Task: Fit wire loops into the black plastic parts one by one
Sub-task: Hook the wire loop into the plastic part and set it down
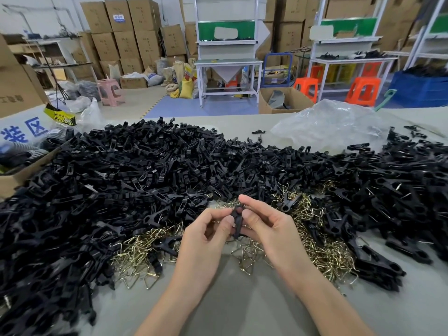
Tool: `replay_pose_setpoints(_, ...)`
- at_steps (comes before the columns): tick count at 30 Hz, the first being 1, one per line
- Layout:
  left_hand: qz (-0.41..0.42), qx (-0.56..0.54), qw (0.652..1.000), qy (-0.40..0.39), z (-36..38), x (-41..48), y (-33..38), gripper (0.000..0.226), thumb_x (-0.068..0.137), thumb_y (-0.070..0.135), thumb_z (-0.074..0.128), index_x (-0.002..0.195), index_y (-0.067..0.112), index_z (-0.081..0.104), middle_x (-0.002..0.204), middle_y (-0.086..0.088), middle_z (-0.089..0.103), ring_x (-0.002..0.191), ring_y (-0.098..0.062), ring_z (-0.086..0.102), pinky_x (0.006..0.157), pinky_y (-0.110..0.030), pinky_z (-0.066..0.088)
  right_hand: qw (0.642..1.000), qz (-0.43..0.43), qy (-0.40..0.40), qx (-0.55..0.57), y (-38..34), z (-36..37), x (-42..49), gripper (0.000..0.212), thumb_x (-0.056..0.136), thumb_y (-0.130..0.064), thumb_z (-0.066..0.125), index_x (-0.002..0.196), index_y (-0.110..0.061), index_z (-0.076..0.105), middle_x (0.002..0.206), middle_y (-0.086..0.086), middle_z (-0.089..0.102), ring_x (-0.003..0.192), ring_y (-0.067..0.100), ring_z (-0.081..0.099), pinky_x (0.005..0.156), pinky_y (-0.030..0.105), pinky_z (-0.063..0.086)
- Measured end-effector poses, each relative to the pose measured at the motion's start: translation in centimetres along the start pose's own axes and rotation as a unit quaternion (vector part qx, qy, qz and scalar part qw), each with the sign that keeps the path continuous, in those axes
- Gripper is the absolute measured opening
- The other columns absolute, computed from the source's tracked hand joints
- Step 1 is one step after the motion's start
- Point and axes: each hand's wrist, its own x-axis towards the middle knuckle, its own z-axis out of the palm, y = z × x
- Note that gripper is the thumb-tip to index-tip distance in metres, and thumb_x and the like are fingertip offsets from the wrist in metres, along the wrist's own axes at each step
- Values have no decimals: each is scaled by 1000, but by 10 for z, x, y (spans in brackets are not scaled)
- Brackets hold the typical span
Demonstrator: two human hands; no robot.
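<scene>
- One part (pixel 237 221) is sitting between the hands, over the near middle of the table (pixel 230 306), its long axis running near to far.
- Left hand (pixel 206 235) is pinching its left side, fingers curled.
- Right hand (pixel 269 226) is pinching its right side, forefinger arching over the far end.
- Loops (pixel 322 248) are lying just beneath and right of the hands, the right hand being nearer.
- Whether a loop is already sitting in the part is not showing.
</scene>
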Motion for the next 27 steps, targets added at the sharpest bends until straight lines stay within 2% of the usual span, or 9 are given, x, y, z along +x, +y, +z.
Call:
replay_pose_setpoints(4,-5,-23,1000,18,0,2,-2,15,97,18,64,100,30,73,88,6,76,85,-11,73,72,-14,53,1000,-1,2,18,-2,-1,0,30,98,-1,59,114,-22,73,106,4,78,104,19,74,79,24,60)
replay_pose_setpoints(8,-5,-22,1000,13,1,1,-1,22,97,18,64,98,39,72,88,6,76,84,-11,72,73,-18,56,1000,-1,-2,21,-3,0,-1,29,98,-1,59,115,-20,73,106,5,78,103,20,74,79,24,60)
replay_pose_setpoints(15,-3,-28,1000,10,1,0,-2,15,95,17,66,99,29,73,88,4,76,84,-12,73,74,-16,54,1000,-6,-7,0,-3,-1,-2,29,99,-2,58,115,-22,72,106,-1,78,101,15,74,78,21,59)
replay_pose_setpoints(20,2,5,1000,-1,1,0,-2,13,96,18,66,102,27,72,87,8,75,82,-9,72,71,-13,53,1000,-6,-3,-10,-3,0,-3,30,99,-3,59,115,-24,73,107,-4,78,101,14,74,79,20,59)
replay_pose_setpoints(23,14,57,998,6,2,-2,-3,14,95,24,68,104,34,69,93,14,74,82,-6,69,72,-15,51,1000,-1,4,2,-3,0,-3,29,98,-3,61,116,-23,74,110,4,77,104,18,74,81,23,59)
replay_pose_setpoints(27,47,117,992,-10,5,-5,-5,30,91,24,73,111,41,59,102,17,69,89,-4,66,73,-11,48,1000,12,5,22,-3,-2,-3,31,96,-4,63,116,-23,76,111,8,75,103,19,74,81,23,59)
